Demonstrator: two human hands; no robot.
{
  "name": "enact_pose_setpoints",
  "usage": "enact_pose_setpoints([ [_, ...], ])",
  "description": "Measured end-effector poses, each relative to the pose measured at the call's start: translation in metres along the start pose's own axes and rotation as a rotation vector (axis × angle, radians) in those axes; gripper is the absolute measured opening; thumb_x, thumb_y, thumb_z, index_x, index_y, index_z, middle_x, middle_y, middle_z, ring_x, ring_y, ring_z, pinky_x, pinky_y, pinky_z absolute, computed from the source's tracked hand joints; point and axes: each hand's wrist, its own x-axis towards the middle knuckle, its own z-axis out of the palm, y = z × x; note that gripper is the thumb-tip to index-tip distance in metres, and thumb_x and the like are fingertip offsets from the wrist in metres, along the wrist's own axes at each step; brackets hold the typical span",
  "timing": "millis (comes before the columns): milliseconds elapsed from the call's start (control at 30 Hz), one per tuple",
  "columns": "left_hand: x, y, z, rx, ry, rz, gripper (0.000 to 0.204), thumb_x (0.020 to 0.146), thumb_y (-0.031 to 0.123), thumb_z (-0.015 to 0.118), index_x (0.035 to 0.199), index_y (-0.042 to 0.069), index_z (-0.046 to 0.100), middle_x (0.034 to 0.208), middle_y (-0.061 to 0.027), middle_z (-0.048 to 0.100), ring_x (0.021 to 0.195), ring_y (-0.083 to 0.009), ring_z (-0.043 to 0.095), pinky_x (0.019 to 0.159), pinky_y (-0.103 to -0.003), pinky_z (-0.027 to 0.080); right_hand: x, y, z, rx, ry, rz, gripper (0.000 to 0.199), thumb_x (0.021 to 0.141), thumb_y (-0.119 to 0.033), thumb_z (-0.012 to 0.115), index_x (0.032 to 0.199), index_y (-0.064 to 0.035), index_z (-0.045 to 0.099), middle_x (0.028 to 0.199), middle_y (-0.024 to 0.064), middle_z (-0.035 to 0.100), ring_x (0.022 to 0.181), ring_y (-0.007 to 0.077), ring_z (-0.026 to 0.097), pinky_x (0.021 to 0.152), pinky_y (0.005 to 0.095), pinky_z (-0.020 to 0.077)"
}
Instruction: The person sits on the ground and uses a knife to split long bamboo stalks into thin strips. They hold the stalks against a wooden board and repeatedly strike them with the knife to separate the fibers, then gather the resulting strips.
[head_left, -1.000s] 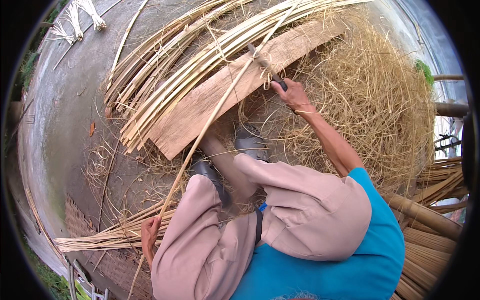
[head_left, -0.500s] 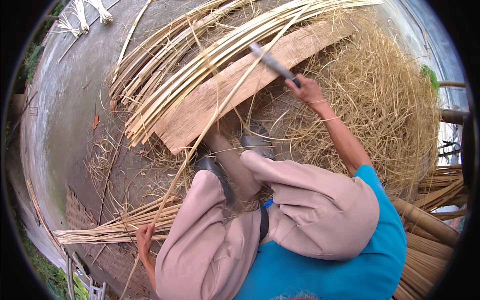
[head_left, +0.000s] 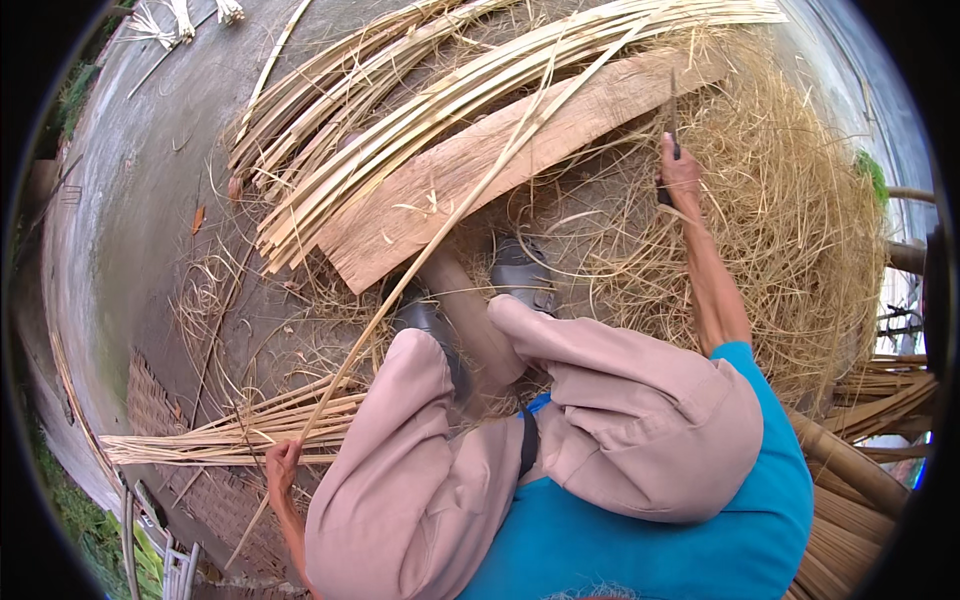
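My left hand (head_left: pixel 283 460), low on the left, is closed round a long pale bamboo-like strip (head_left: pixel 485 184). The strip slants up from my hand across a flat wooden board (head_left: pixel 370 245) and over the bundle behind it. A thinner sliver (head_left: pixel 540 88) stands off the strip near its far part. My right hand (head_left: pixel 680 172) grips a dark-handled knife (head_left: pixel 674 105), its narrow blade pointing away from me, beside the board's right end and apart from the strip. A few pale curled shavings (head_left: pixel 432 203) lie on the board.
Long split strips (head_left: pixel 400 135) lie behind the board. Tangled shavings (head_left: pixel 770 210) heap up on the right. A bundle of thin strips (head_left: pixel 200 448) rests by my left hand, near a woven mat (head_left: pixel 150 400). Thick poles (head_left: pixel 850 460) lie at lower right.
My right hand has moved right, and the knife has swung from slanting over the strip to pointing away. Shavings now show on the board. My left hand still holds the strip, shifted only slightly.
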Motion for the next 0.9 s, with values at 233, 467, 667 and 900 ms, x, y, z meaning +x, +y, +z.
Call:
enact_pose_setpoints([
  [233,0.081,0.238,0.121,-0.054,0.02,0.389,0.031,0.094,0.031,0.074,0.095,0.0,0.073,0.068,-0.0009,0.056,0.062,-0.0104,0.047,0.056,-0.03,0.038,-0.134,-0.036,0.0,0.212,-0.406,-0.091,0.048,0.095,-0.056,0.066,0.092,-0.0108,0.049,0.065,0.0033,0.059,0.048,0.0118,0.06,0.042,0.0264,0.0524],
  [467,0.095,0.302,0.169,-0.147,0.263,0.776,0.024,0.097,0.02,0.07,0.113,0.003,0.074,0.095,-0.0189,0.075,0.084,-0.0248,0.074,0.075,-0.035,0.055,-0.151,-0.042,0.052,0.381,-0.555,-0.147,0.047,0.103,-0.048,0.057,0.099,-0.0018,0.063,0.068,0.004,0.062,0.057,0.0122,0.063,0.05,0.0275,0.0497],
  [667,0.078,0.314,0.16,0.063,0.209,0.631,0.025,0.103,0.024,0.061,0.105,0.002,0.072,0.091,-0.0181,0.074,0.078,-0.0318,0.071,0.072,-0.036,0.053,-0.146,-0.061,0.077,0.264,-0.566,0.052,0.051,0.105,-0.05,0.052,0.094,-0.0018,0.065,0.063,0.0035,0.06,0.053,0.0111,0.06,0.048,0.0282,0.0483],
  [900,0.084,0.311,0.162,-0.029,0.217,0.671,0.029,0.104,0.027,0.058,0.102,0.001,0.071,0.076,-0.0126,0.068,0.065,-0.0253,0.063,0.065,-0.037,0.05,-0.202,-0.067,0.078,0.027,-0.759,-0.176,0.05,0.106,-0.048,0.049,0.097,-0.0016,0.066,0.06,0.0022,0.057,0.054,0.012,0.057,0.05,0.0306,0.0457],
])
